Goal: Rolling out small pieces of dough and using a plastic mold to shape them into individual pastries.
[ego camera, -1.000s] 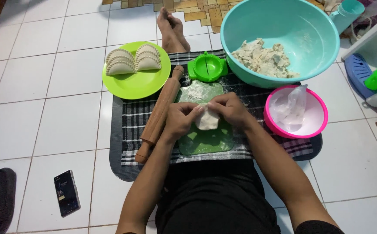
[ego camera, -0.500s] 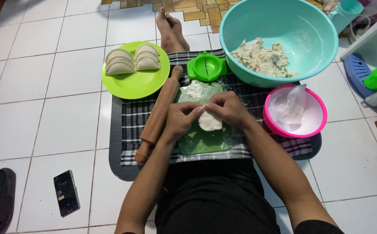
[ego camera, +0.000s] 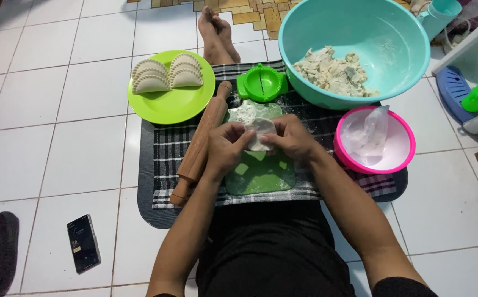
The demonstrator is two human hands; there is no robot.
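Both the left hand and right hand pinch the dough above the green board; press evenly, avoiding tears.

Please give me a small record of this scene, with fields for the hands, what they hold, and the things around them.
left hand: pinches the dough piece
right hand: pinches the same dough piece from the other side
under the hands: green cutting board on a checked cloth
beside left hand: wooden rolling pin
ahead: green dumpling press, teal bowl with filling
left: green plate with shaped dumplings
right: pink bowl
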